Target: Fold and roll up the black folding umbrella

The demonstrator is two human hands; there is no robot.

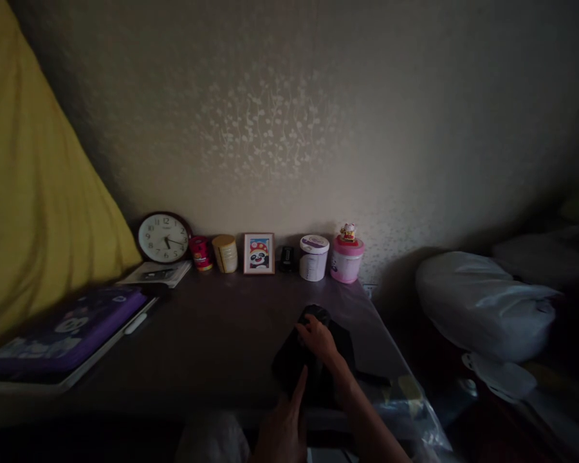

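A black fabric item (289, 360), which looks like a small bag, lies near the front right of the table; its dark surface hides most detail. My right hand (317, 337) is closed on its upper part, fingers curled against the fabric. At the near edge, my left hand (284, 421) holds the item with one finger stretched along it; its other fingers are mostly hidden. A dark strap (374, 378) trails from the item to the right across the table.
Along the wall stand a clock (164, 238), a red can (201, 254), a yellowish tub (226, 254), a framed panda picture (259, 254), a white tub (313, 258) and a pink tub (347, 260). A purple case (72, 331) lies left; a white bag (482, 302) sits right.
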